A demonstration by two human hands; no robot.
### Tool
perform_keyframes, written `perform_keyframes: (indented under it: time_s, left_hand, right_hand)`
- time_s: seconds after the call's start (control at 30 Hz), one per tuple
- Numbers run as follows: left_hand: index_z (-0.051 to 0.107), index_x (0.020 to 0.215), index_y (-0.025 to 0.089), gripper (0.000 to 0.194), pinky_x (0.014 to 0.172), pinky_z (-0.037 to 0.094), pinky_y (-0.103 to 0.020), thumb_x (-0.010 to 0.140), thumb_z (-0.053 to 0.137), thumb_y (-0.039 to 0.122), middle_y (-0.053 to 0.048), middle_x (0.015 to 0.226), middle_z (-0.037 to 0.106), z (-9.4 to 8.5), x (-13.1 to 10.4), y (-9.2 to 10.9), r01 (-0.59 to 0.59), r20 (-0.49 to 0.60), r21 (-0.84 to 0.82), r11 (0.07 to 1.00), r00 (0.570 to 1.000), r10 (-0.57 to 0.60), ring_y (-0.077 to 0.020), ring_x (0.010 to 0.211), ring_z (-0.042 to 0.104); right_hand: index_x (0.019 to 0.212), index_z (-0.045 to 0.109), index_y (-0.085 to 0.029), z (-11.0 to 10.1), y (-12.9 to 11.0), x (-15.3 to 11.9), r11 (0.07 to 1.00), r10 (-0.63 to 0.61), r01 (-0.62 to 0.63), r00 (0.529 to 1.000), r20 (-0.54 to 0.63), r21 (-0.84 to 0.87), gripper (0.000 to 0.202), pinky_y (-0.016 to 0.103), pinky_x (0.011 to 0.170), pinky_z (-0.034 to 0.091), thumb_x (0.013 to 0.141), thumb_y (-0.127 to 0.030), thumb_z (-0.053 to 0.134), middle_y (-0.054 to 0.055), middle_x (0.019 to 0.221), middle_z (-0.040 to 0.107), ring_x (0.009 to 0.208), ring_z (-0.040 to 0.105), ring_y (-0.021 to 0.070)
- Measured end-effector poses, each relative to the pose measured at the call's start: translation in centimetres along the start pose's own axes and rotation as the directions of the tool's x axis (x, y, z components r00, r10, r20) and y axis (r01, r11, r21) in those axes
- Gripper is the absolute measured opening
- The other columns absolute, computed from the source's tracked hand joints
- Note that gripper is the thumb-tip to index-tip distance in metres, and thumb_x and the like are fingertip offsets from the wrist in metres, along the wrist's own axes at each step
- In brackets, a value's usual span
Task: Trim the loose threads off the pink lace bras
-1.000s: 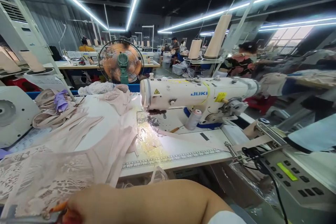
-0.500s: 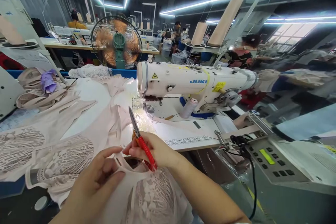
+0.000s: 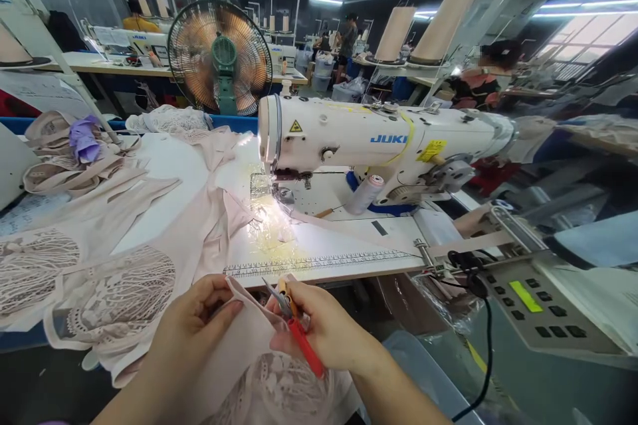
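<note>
My left hand (image 3: 197, 325) pinches the edge of a pale pink lace bra piece (image 3: 244, 339) between thumb and fingers. Red-handled scissors (image 3: 302, 339) lie in my right hand (image 3: 323, 325), their blades pointing up and left past the fabric edge. The right fingers also sit against the fabric edge, though I cannot tell how firmly they grip it. Lace on the lower part of the piece hangs under both hands. More pink lace garments (image 3: 124, 285) spread over the table to the left.
A white sewing machine (image 3: 343, 133) stands beyond my hands, its lamp lighting the needle area. A thread spool (image 3: 366, 194) stands by its base. A printed ruler (image 3: 323, 261) runs along the table's front edge. On the right is a control panel (image 3: 528, 305); a fan (image 3: 224, 56) stands behind.
The scissors have turned from standing upright to lying lower, partly hidden by the right hand. Both hands are slightly lower, and the opening in the fabric has become a straighter, stretched edge.
</note>
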State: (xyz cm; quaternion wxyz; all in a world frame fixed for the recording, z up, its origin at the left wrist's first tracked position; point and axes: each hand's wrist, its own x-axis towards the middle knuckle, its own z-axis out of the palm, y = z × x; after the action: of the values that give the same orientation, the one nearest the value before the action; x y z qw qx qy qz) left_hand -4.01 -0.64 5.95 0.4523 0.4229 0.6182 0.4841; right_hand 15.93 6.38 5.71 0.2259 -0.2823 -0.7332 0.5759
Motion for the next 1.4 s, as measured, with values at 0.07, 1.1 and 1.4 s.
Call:
perform_keyframes:
  time_s: [0.07,1.1,1.4]
  left_hand:
    - [0.064,0.083,0.022,0.011,0.071,0.050,-0.021,0.075,0.067,0.028,0.001,0.079,0.070,0.1,0.3,0.1,-0.008,0.003,0.041,0.999,1.000,0.007,-0.0157,0.079,0.065]
    - [0.065,0.082,0.028,0.013,0.059,0.043,-0.027,0.077,0.053,0.028,0.003,0.068,0.068,10.7,0.8,3.3,-0.320,0.350,0.328,0.889,0.915,0.200,-0.0195,0.062,0.060]
    - [0.061,0.084,0.024,0.017,0.062,0.052,-0.025,0.076,0.064,0.039,0.002,0.074,0.070,7.9,2.6,1.8,0.016,0.337,0.077,0.997,0.941,-0.041,-0.0204,0.070,0.066]
  right_hand:
    - [0.088,0.059,-0.017,0.1,0.2,-0.4,1.000,-0.007,0.007,1.000,-0.029,0.008,0.027,0.022,0.056,0.039,0.067,-0.024,0.073,0.000,0.080,0.054,0.065,0.046,0.0120]
    - [0.061,0.040,-0.019,-6.2,3.5,-6.1,0.881,0.464,-0.473,0.862,-0.205,0.001,0.031,0.019,0.046,0.025,0.052,-0.008,0.068,-0.011,0.055,0.038,0.051,0.030,0.0058]
    - [0.084,0.051,-0.018,-5.3,4.0,-6.1,0.900,0.194,-0.104,0.965,-0.176,0.423,0.041,0.028,0.069,0.043,0.061,-0.039,0.077,0.002,0.086,0.057,0.074,0.053,0.0134]
